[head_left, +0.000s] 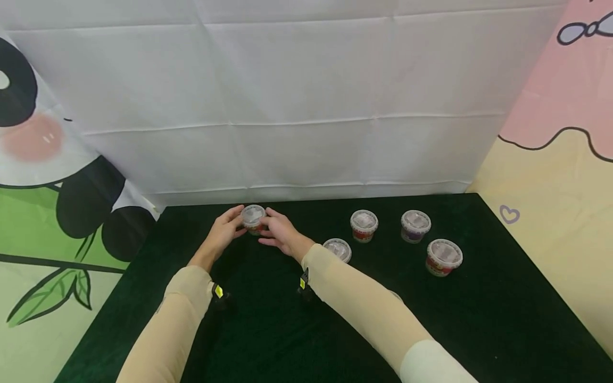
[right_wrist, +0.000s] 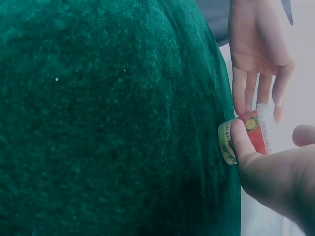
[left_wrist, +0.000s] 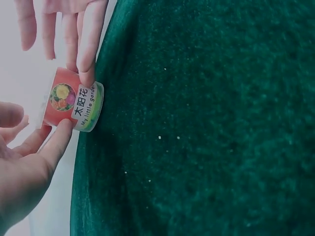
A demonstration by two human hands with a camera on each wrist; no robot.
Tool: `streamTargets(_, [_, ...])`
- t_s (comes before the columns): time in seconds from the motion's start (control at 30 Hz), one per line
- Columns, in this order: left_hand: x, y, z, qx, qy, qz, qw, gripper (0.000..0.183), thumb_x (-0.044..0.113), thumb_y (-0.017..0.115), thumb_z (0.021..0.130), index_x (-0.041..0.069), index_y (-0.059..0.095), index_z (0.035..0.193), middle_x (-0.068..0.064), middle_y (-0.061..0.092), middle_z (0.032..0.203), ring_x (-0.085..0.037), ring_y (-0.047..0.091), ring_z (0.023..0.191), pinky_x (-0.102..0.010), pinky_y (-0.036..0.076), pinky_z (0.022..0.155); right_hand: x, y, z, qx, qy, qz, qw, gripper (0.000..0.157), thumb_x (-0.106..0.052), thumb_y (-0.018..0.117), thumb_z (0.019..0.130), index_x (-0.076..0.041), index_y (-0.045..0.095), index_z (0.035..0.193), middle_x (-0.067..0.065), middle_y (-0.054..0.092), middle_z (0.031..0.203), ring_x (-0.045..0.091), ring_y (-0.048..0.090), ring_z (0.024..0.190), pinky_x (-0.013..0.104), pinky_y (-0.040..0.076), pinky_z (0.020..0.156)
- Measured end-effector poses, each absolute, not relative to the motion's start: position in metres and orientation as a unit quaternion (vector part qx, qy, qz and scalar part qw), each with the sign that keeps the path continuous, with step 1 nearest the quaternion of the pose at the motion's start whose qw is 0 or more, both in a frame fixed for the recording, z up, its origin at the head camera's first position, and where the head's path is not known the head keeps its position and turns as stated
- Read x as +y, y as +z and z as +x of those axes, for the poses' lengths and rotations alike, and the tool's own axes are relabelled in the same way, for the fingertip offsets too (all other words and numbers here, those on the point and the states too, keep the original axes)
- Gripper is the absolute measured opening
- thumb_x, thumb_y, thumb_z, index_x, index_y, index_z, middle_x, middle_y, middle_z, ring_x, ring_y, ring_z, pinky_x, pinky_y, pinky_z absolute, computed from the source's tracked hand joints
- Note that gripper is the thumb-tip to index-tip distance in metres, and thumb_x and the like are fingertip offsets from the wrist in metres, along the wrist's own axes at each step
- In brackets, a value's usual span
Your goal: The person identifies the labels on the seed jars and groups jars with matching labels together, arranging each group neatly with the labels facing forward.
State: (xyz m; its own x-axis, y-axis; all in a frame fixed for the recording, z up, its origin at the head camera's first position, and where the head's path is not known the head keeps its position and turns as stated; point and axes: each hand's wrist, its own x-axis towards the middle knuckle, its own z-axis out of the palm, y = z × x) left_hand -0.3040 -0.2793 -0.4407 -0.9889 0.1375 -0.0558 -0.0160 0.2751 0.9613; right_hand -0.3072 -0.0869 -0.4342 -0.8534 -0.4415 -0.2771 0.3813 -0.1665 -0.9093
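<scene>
Flanking a red-labelled tub (head_left: pixel 255 223) near the far edge of the green counter (head_left: pixel 268 324), left hand (head_left: pixel 221 232) and right hand (head_left: pixel 284 233) touch it, fingers (left_wrist: pixel 58 142) spread; creased white cloth (head_left: pixel 306 85) hangs behind.

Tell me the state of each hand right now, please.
Left hand: open, touching the red-labelled "My little garden" cup.
Right hand: open, touching the same cup.

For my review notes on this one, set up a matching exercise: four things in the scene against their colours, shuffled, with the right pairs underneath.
Things
1. Tablecloth
2. Cup between the left hand and right hand
3. Backdrop directly behind the table
4. Middle cup of the three unobstructed cups on the right

Colours
A. Purplish label
B. White
C. Dark green
D. Mostly red label

Pairs: 1-C, 2-D, 3-B, 4-A
</scene>
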Motion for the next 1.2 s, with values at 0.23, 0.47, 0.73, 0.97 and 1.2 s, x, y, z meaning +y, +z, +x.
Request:
streamTargets(0.23, [-0.279,-0.447,-0.307,0.819,0.569,0.051,0.054,0.054,0.020,0.038,0.112,0.000,0.022,0.160,-0.027,0.030,0.157,-0.037,0.037,0.142,-0.046,0.041,0.110,-0.087,-0.436,-0.305,0.596,-0.759,-0.034,0.262,0.060,-0.020,0.046,0.108,-0.023,0.022,0.163,0.014,0.036,0.159,0.038,0.039,0.142,0.048,0.048,0.104])
streamTargets(0.47, [-0.276,-0.449,-0.308,0.821,0.566,0.061,0.044,0.054,0.016,0.036,0.112,-0.003,0.018,0.160,-0.028,0.023,0.161,-0.038,0.033,0.145,-0.047,0.040,0.110,-0.091,-0.437,-0.304,0.626,-0.738,-0.040,0.248,0.062,-0.016,0.049,0.107,-0.022,0.022,0.163,0.010,0.032,0.162,0.033,0.040,0.142,0.047,0.050,0.102])
streamTargets(0.73, [-0.274,-0.453,-0.304,0.831,0.552,0.050,0.043,0.056,0.022,0.034,0.113,0.002,0.016,0.161,-0.027,0.023,0.161,-0.038,0.031,0.146,-0.048,0.040,0.110,-0.092,-0.439,-0.304,0.628,-0.737,-0.030,0.250,0.066,-0.010,0.051,0.105,-0.021,0.022,0.163,0.010,0.032,0.163,0.037,0.037,0.144,0.047,0.051,0.101])
streamTargets(0.97, [-0.274,-0.451,-0.303,0.828,0.558,0.040,0.044,0.056,0.021,0.036,0.112,0.002,0.018,0.161,-0.030,0.030,0.156,-0.038,0.034,0.145,-0.048,0.040,0.110,-0.092,-0.440,-0.303,0.627,-0.737,-0.024,0.251,0.067,-0.010,0.051,0.105,-0.022,0.021,0.163,0.010,0.032,0.163,0.038,0.038,0.143,0.046,0.052,0.100])
streamTargets(1.2, [-0.273,-0.450,-0.304,0.822,0.566,0.031,0.050,0.056,0.024,0.038,0.112,0.005,0.020,0.162,-0.028,0.030,0.156,-0.038,0.034,0.145,-0.048,0.040,0.110,-0.090,-0.441,-0.303,0.631,-0.737,-0.020,0.243,0.065,-0.007,0.050,0.104,-0.024,0.026,0.162,0.011,0.034,0.161,0.037,0.040,0.142,0.044,0.054,0.097])
